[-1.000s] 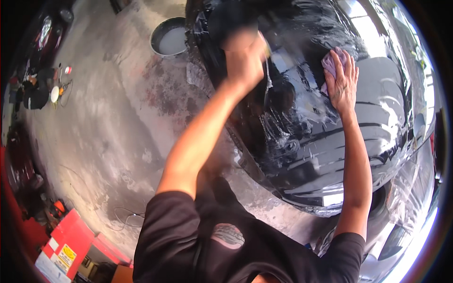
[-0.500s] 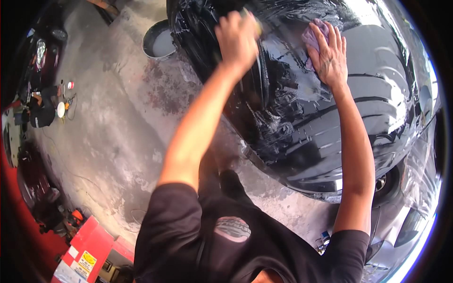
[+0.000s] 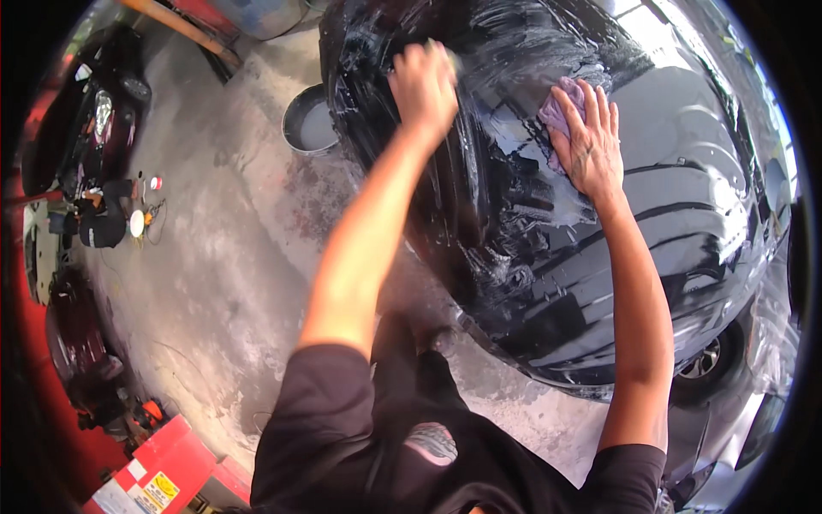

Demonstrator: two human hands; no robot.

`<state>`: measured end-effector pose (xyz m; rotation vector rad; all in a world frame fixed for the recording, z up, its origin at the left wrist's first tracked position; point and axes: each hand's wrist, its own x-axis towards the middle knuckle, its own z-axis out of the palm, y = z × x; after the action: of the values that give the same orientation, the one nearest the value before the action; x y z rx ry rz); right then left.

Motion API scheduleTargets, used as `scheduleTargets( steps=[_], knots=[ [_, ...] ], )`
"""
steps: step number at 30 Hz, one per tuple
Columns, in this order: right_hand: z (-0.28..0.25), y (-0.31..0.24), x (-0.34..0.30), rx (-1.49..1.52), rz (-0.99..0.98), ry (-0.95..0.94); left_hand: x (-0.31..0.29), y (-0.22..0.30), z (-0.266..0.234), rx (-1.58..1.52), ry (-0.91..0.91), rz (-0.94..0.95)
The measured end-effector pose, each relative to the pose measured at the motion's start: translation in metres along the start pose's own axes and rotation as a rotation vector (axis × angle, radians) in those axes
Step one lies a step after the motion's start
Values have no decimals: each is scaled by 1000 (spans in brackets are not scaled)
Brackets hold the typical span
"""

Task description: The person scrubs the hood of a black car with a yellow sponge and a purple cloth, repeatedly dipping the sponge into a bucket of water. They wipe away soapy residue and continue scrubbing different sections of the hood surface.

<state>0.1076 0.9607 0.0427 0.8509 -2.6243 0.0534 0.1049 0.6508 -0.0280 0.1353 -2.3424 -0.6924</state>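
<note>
A glossy black car body panel [image 3: 531,300], wet and streaked with whitish suds, curves beneath both hands. My left hand [image 3: 425,90] is closed on it toward the far left, slightly blurred. A pale yellowish edge shows past its fingers; the thing gripped is mostly hidden. Farther right, my right hand [image 3: 592,154] presses a bunched purple cloth [image 3: 562,107] to the panel. Its fingers stretch forward over the cloth, which shows beside the thumb and index finger.
A dark bucket [image 3: 310,124] of cloudy liquid stands on the concrete floor [image 3: 205,257], left of the car. Another person [image 3: 103,218] crouches at far left near a dark car [image 3: 103,111]. A red box [image 3: 163,467] is at lower left; a wheel [image 3: 706,360] shows at right.
The view has shifted, so the scene sits lower in the picture. My left hand has moved slightly along the panel; my right hand keeps pressing the cloth at about the same spot.
</note>
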Motion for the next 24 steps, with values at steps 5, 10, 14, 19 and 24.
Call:
scheduleTargets(
  steps=[5,10,14,19,24],
  knots=[
    [5,7,-6,0,-2,1,-11,13,4,-62,-4,3],
    [1,15,-13,-50,5,-11,-186,65,-59,-205,-119,93],
    [5,6,-6,-18,-4,30,-30,11,-10,-66,-52,122],
    [4,4,-4,-23,-14,34,9,15,0,-31,-18,30],
    [9,18,-15,-38,7,8,-199,93,-56,-261,-144,217]
  ],
)
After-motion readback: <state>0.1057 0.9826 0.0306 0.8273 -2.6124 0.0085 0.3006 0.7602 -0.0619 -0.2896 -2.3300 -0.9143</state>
